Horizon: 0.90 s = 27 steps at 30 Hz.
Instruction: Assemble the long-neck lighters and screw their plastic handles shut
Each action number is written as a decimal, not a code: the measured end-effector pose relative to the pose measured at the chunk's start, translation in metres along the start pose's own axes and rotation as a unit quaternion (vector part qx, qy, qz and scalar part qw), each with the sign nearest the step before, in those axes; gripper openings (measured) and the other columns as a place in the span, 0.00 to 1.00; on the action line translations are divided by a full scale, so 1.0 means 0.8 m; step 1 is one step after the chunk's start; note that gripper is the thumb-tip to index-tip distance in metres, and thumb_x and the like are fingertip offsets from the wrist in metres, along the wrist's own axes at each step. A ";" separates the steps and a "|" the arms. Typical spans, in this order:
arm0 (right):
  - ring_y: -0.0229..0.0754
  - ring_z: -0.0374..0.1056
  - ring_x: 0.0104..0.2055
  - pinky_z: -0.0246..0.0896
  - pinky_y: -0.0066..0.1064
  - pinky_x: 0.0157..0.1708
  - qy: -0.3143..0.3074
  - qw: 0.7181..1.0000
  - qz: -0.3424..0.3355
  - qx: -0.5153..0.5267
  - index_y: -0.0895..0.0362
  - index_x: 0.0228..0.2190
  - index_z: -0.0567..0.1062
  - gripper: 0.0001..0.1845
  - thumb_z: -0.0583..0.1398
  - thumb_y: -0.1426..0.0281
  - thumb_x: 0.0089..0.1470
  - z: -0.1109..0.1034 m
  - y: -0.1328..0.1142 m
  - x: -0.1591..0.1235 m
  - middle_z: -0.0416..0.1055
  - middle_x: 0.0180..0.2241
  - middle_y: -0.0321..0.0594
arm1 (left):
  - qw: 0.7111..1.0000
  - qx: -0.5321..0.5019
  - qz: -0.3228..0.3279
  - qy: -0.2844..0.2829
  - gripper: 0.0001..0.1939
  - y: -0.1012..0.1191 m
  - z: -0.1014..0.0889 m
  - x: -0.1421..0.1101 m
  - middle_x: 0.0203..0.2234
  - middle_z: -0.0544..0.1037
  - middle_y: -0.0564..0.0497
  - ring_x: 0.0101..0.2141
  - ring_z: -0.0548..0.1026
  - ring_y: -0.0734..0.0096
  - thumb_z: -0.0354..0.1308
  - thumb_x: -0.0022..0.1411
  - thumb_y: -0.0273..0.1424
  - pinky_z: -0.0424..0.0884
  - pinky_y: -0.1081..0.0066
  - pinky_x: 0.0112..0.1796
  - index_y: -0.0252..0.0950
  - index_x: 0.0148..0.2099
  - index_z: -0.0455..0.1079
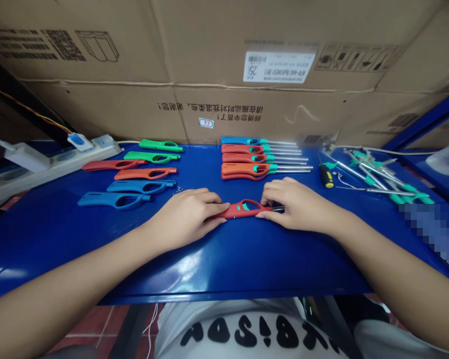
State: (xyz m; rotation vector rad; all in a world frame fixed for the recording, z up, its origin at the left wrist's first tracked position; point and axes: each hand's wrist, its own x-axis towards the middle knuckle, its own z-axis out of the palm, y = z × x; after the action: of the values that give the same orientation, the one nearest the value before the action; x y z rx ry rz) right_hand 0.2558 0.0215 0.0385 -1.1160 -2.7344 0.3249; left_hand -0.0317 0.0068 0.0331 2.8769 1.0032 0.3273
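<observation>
A red long-nosed lighter with a teal trigger lies level between my hands, low over the blue table. My left hand pinches its rear end between thumb and fingers. At the other end, my right hand grips it where the metal tube leaves the handle; most of the tube is hidden by the fingers. Beyond my hands, several lighters with metal tubes are lined up in red and blue. Left of them lie green, red, orange and blue handle shells without tubes.
On the right are a yellow-black screwdriver and a pile of metal tubes with teal parts. Small screws lie near my left wrist. A white power strip with plugs stands at left. A big cardboard box walls off the back.
</observation>
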 end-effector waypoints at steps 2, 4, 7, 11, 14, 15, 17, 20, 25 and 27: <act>0.42 0.68 0.35 0.53 0.35 0.39 -0.007 1.000 0.006 0.001 0.57 0.32 0.75 0.12 0.65 0.61 0.59 -0.001 -0.001 0.000 0.74 0.33 0.39 | 1.000 -0.022 -0.015 -0.002 0.14 -0.001 0.001 0.000 0.45 0.81 0.47 0.43 0.78 0.60 0.59 0.69 0.34 0.74 0.62 0.44 0.38 0.54 0.77; 0.41 0.67 0.34 0.53 0.35 0.39 -0.014 1.000 0.012 -0.004 0.57 0.31 0.75 0.12 0.65 0.61 0.59 -0.001 -0.003 0.001 0.74 0.33 0.39 | 0.999 -0.038 -0.027 0.000 0.14 -0.001 0.003 0.000 0.45 0.81 0.48 0.44 0.77 0.60 0.60 0.68 0.34 0.74 0.63 0.44 0.38 0.53 0.78; 0.42 0.67 0.34 0.52 0.34 0.39 -0.019 0.999 0.012 -0.029 0.58 0.31 0.75 0.12 0.66 0.62 0.59 0.000 -0.008 0.002 0.73 0.32 0.39 | 0.998 -0.047 -0.035 0.008 0.13 0.000 0.005 0.000 0.44 0.80 0.48 0.43 0.77 0.60 0.61 0.68 0.34 0.74 0.63 0.43 0.39 0.52 0.78; 0.44 0.67 0.36 0.50 0.35 0.38 -0.028 0.995 0.003 -0.098 0.59 0.30 0.76 0.12 0.64 0.63 0.61 0.000 -0.016 0.002 0.73 0.32 0.41 | 0.999 -0.033 -0.035 0.009 0.12 0.003 0.005 0.000 0.43 0.81 0.48 0.42 0.77 0.60 0.61 0.68 0.33 0.74 0.64 0.42 0.39 0.51 0.79; 0.45 0.66 0.36 0.48 0.35 0.37 -0.033 0.990 -0.001 -0.137 0.59 0.31 0.77 0.13 0.61 0.63 0.63 0.001 -0.019 0.001 0.73 0.33 0.42 | 1.000 0.000 -0.027 0.006 0.12 0.006 0.004 0.000 0.43 0.81 0.48 0.41 0.78 0.60 0.59 0.69 0.33 0.74 0.63 0.41 0.38 0.51 0.79; 0.45 0.66 0.36 0.48 0.35 0.37 -0.032 0.989 -0.002 -0.145 0.59 0.32 0.77 0.13 0.61 0.63 0.63 0.001 -0.020 0.001 0.73 0.33 0.43 | 1.000 0.015 -0.024 0.005 0.12 0.007 0.004 0.000 0.43 0.81 0.47 0.41 0.78 0.60 0.58 0.69 0.34 0.74 0.63 0.41 0.37 0.51 0.79; 0.45 0.66 0.36 0.48 0.35 0.37 -0.028 0.988 -0.005 -0.155 0.59 0.34 0.77 0.13 0.61 0.62 0.63 0.001 -0.019 0.000 0.73 0.34 0.43 | 0.999 0.045 -0.019 0.006 0.13 0.009 0.004 0.000 0.42 0.81 0.47 0.41 0.79 0.59 0.57 0.70 0.34 0.75 0.62 0.41 0.37 0.52 0.78; 0.45 0.66 0.37 0.47 0.36 0.37 -0.019 0.986 -0.016 -0.165 0.59 0.33 0.76 0.12 0.63 0.62 0.60 0.001 -0.019 0.000 0.73 0.34 0.42 | 0.997 0.078 -0.008 0.010 0.14 0.012 0.005 0.000 0.43 0.82 0.47 0.41 0.79 0.58 0.57 0.69 0.34 0.75 0.61 0.40 0.36 0.53 0.77; 0.45 0.65 0.37 0.46 0.37 0.37 -0.002 0.979 -0.045 -0.201 0.59 0.30 0.75 0.09 0.63 0.65 0.57 0.002 -0.020 0.000 0.72 0.34 0.42 | 0.993 0.118 0.013 0.016 0.15 0.015 0.006 0.000 0.40 0.83 0.44 0.38 0.80 0.56 0.57 0.67 0.31 0.76 0.60 0.38 0.31 0.52 0.76; 0.45 0.65 0.36 0.47 0.36 0.37 0.011 0.979 -0.053 -0.196 0.59 0.30 0.75 0.10 0.63 0.65 0.58 0.002 -0.018 0.000 0.72 0.33 0.42 | 0.993 0.114 0.014 0.024 0.15 0.014 0.006 0.000 0.39 0.83 0.45 0.38 0.80 0.56 0.57 0.67 0.31 0.75 0.61 0.38 0.31 0.52 0.76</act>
State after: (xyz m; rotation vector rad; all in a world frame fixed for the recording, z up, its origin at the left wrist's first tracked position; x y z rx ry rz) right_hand 0.2458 0.0110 0.0410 -1.0370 -2.9007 -0.2528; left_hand -0.0242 -0.0017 0.0301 3.1032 1.0733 0.3025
